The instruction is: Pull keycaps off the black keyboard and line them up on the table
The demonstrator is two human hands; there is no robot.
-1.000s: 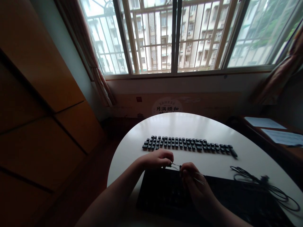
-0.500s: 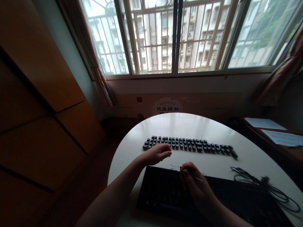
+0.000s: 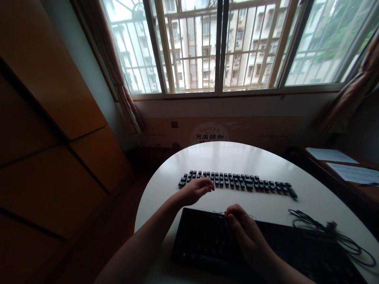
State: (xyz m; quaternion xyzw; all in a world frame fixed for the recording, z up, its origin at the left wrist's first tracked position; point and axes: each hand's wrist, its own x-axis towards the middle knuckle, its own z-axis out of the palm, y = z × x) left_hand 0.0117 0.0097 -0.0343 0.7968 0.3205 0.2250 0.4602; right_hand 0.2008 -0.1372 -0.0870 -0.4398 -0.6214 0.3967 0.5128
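My left hand point(image 3: 195, 190) reaches over the left end of the rows of loose black keycaps point(image 3: 245, 182) laid out on the white round table point(image 3: 237, 157). Its fingers are curled together at the keycaps; what they pinch is too small to make out. My right hand point(image 3: 244, 230) is closed over the top edge of the black keyboard point(image 3: 201, 244) and grips a thin wire keycap puller point(image 3: 219, 213), whose loops stick out to the left of the fingers. The keyboard lies at the near edge of the table, partly under my right forearm.
A coiled black cable point(image 3: 328, 232) lies on the table's right side. Beyond it a dark side desk carries sheets of paper point(image 3: 346, 170). A wooden cabinet point(image 3: 59, 130) fills the left. A printed cardboard box point(image 3: 209, 132) stands under the barred window point(image 3: 219, 43).
My left hand has left the wire puller and moved up and away to the left end of the keycap rows. My right hand has sunk slightly toward the keyboard.
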